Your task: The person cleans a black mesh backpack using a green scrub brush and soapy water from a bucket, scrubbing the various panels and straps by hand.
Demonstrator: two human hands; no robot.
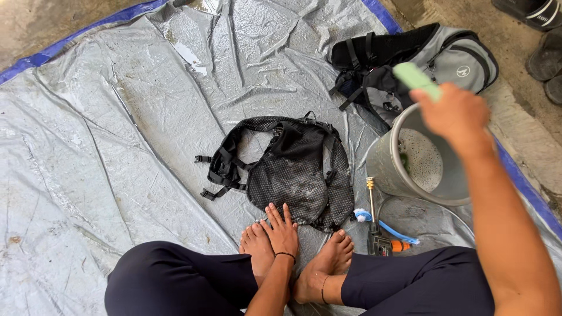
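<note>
My crossed legs (175, 281) and bare feet (328, 260) sit closest on the grey tarp (88, 146). My left hand (282, 229) rests flat, fingers spread, touching the black mesh vest pack (293, 169). My right hand (455, 114) grips a green brush (415, 79) above the grey bucket (389, 164) of soapy water, near a spray nozzle (377, 234).

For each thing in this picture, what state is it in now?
Black mesh backpack: lying flat on the tarp, soapy patch.
Grey plastic bucket: upright, foamy water inside.
Green brush: raised over the bucket, held.
Right hand: shut on the brush.
Left hand: open, resting at the backpack's edge.
Grey and black backpack: lying aside.
</note>
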